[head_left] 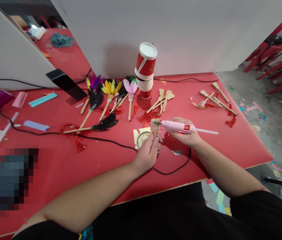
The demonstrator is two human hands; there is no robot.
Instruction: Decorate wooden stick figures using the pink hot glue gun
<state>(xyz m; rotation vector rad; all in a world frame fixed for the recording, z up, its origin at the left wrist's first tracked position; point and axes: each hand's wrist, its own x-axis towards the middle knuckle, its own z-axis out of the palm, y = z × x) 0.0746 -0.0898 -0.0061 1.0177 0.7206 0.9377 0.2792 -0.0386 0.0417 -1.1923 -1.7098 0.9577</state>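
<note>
My left hand (149,151) is closed around a small wooden stick with a wide flat head (155,126), held upright. In my right hand (184,133) is a pink glue gun (177,126), its metal nozzle touching or nearly touching the wooden head. A clear glue stick (207,131) sticks out of the gun's back end. Under the hands lies a yellow paper (136,134) with a round clear ring (143,137) on it. Just beyond, several bare wooden sticks (167,97) rest beside a red tassel (148,116).
Feathered sticks (109,91) lie at the back left near a black phone-like object (64,83). Stacked paper cups (146,66) stand by the wall. More wooden sticks (221,92) are at the right. A black cable (103,139) crosses the red table (81,170); a blurred dark object lies left.
</note>
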